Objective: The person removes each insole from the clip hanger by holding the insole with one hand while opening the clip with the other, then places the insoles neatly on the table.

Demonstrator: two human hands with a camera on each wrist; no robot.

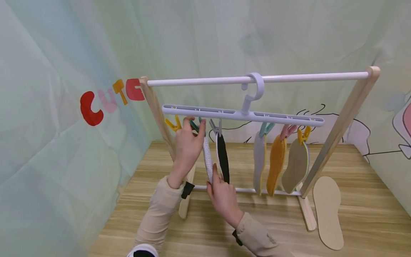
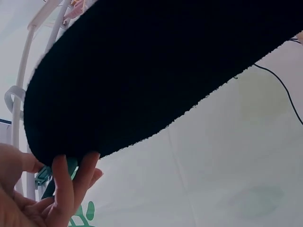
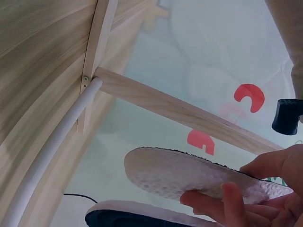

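My left hand [image 1: 188, 146] is up at the hanger bar, pinching a green clip [image 1: 194, 126]. In the left wrist view its fingers and thumb lie on either side of that clip [image 2: 72, 166], at the end of the insole. This insole [image 1: 207, 157] is white and dimpled on one face and black on the other. Lower down, my right hand [image 1: 224, 198] holds it between thumb and fingers; the right wrist view shows the insole's white face [image 3: 161, 170]. A black-and-white insole [image 1: 223, 157] hangs beside it from a grey clip [image 1: 216, 126].
A pale hanger [image 1: 205, 113] hooks over the white rail [image 1: 305, 77] of a wooden-legged rack. Grey [image 1: 259, 160], orange [image 1: 276, 164] and tan [image 1: 293, 167] insoles hang on its right. An unused yellow clip [image 1: 173, 124] is at far left. A beige insole [image 1: 328, 212] lies on the table.
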